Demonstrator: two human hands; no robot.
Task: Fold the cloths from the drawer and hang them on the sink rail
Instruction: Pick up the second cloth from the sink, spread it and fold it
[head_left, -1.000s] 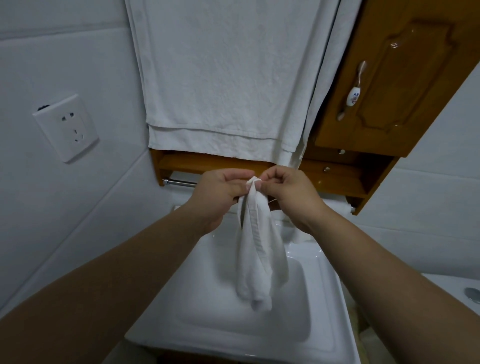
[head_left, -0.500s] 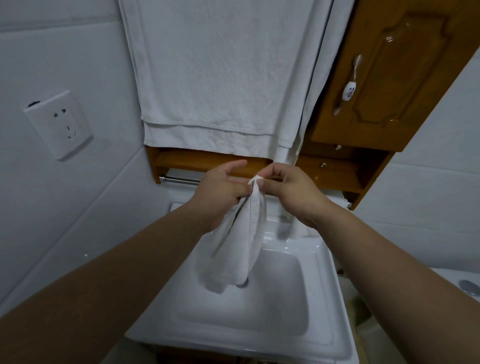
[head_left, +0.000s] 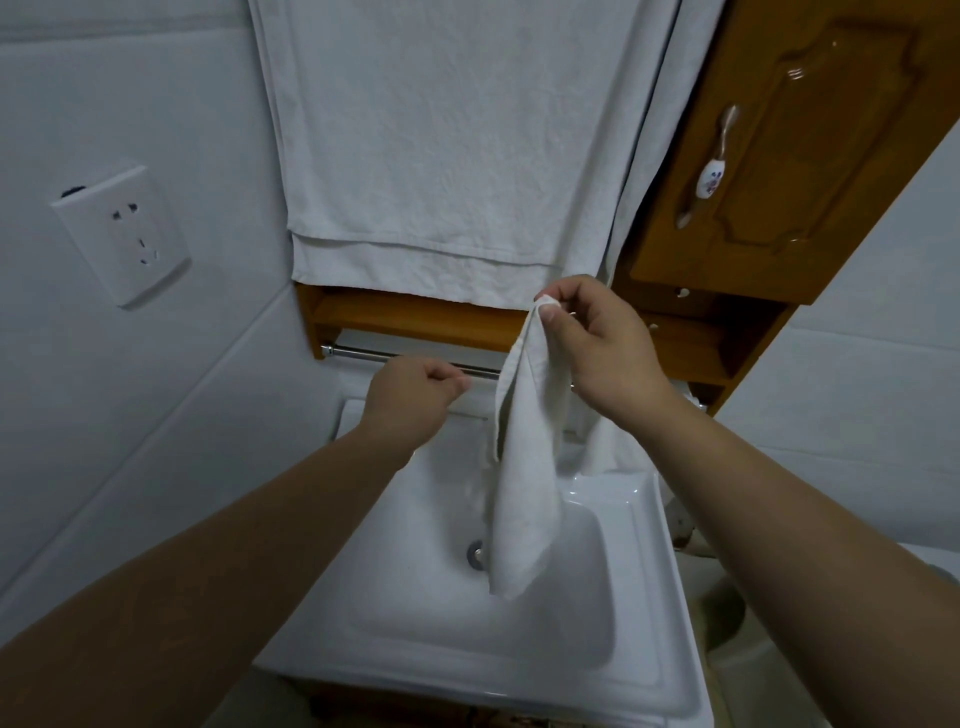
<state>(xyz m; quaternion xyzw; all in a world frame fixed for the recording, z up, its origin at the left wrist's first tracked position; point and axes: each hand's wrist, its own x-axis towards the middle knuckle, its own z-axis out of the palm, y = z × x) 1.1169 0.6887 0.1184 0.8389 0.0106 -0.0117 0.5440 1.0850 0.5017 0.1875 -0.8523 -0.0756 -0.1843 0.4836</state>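
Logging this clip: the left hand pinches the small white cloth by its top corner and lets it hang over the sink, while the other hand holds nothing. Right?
Wrong hand. In the head view the right hand pinches the cloth over the sink; the left hand holds nothing.

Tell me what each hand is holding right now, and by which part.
The right hand pinches the small white cloth by its top corner, so it hangs over the sink. The left hand is curled, holding nothing.
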